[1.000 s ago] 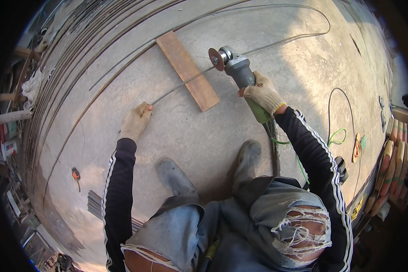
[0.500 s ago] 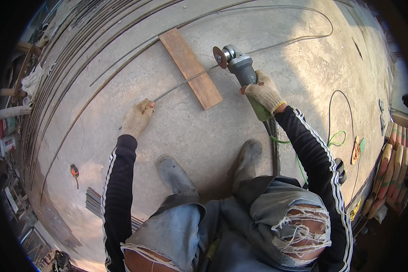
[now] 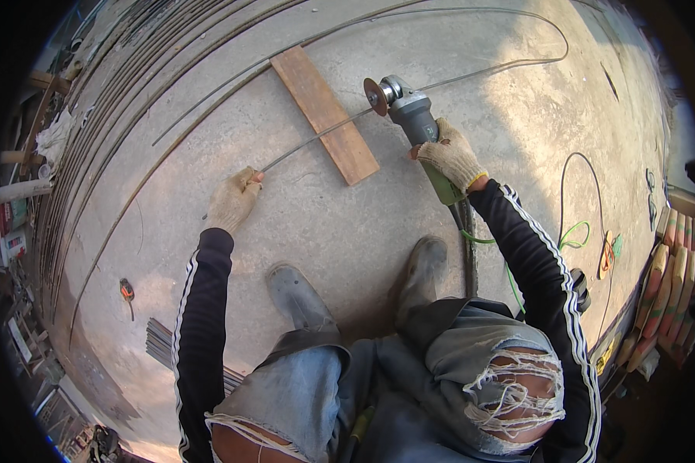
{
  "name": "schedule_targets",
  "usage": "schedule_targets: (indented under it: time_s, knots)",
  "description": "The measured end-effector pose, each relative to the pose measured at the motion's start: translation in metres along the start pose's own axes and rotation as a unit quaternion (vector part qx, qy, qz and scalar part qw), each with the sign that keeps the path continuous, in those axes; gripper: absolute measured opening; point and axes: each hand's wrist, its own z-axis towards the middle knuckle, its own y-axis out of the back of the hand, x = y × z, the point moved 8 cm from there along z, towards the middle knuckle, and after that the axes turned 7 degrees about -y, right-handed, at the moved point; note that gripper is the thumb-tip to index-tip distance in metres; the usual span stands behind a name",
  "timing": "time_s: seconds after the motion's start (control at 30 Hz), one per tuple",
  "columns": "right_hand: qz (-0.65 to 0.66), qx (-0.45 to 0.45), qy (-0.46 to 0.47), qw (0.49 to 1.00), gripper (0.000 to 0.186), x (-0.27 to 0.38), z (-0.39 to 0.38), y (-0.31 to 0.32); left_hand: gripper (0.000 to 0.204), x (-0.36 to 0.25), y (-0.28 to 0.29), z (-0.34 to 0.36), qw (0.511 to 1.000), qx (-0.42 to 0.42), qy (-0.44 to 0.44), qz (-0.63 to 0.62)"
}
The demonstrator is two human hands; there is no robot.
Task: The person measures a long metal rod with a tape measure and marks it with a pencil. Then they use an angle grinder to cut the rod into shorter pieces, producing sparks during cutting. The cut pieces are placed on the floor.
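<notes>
Long, thin grey metal rod (image 3: 309, 143): passing over a flat brown rectangular board, apparently wooden (image 3: 319, 106), on the grey concrete floor (image 3: 316, 220); seemingly runs on behind the grinder to a wide loop, upper right. Judged light, springy over its length, stiffer in short spans; best held firmly near the end, well apart from the disc.

Left hand in cream knitted glove (image 3: 234, 199): grip clamped on the rod near its end, short stub showing beyond.

Green-and-grey angle grinder (image 3: 413, 119): thin brown round disc (image 3: 372, 89) at the rod, right of the board; contact cannot be told. Judged weighty, rigid, head-heavy; best held around the body.

Right hand in yellow-edged cream glove (image 3: 449, 157): grip wrapped around the grinder's body.
</notes>
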Motion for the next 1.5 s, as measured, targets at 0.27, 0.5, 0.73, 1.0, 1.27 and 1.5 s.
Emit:
schedule_targets:
  time_s: [0.27,0.5,0.73,1.0,1.27,1.5]
  knots:
    - [-0.012,0.000,-0.004,1.000,0.066,0.003,-0.001,0.001,0.037,-0.004,0.004,-0.001,1.000,-0.014,-0.017,0.005]
    - [-0.019,-0.011,-0.006,1.000,0.064,0.001,0.001,-0.001,0.037,0.000,0.000,0.001,1.000,0.009,-0.010,0.006]
    - [-0.023,-0.036,0.041,0.998,0.060,0.003,-0.004,0.003,0.035,0.003,-0.002,0.001,0.998,-0.049,-0.048,-0.009]
    - [-0.048,-0.059,0.053,0.996,0.060,-0.003,-0.005,0.002,0.038,0.004,-0.002,0.001,1.000,0.012,0.017,0.013]
    - [-0.044,-0.066,0.065,0.995,0.060,0.000,-0.006,0.001,0.047,0.012,-0.009,0.003,1.000,0.004,0.014,0.015]
    - [-0.035,-0.069,0.064,0.995,0.059,0.001,-0.002,-0.001,0.049,0.006,-0.007,0.001,0.999,0.025,0.029,0.022]
